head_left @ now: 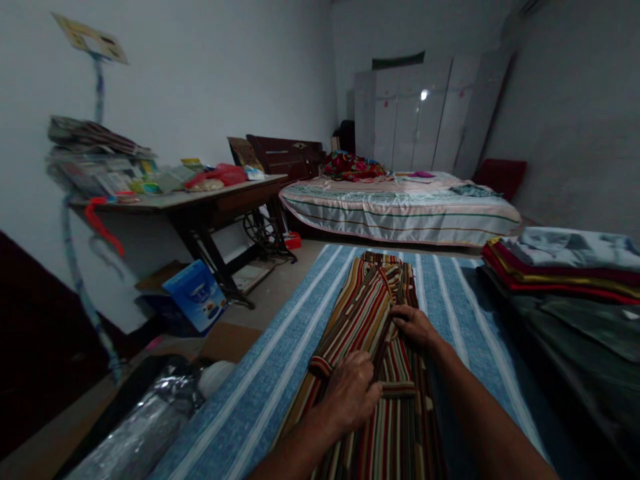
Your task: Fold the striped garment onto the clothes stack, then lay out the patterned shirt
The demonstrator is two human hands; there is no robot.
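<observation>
A striped long-sleeved top (353,307) in red, brown, tan and black lies lengthwise on a blue, white-striped cover (280,373). Its collar end points away from me, and the near end runs out of view. Both sleeves are laid inward over the body, with cuffs near the middle. My left hand (350,390) rests on the fabric beside the left cuff, its fingers curled down and partly hidden. Farther up, my right hand (413,325) is closed, pinching the sleeve fabric along the right side between thumb and fingers.
Folded clothes (565,267) are stacked on the right over dark green cloth (575,327). To the left stand a cluttered sewing-machine table (225,193) and a blue box (195,297). A silvery plastic-wrapped bundle (150,413) lies lower left. A bed (400,213) stands beyond.
</observation>
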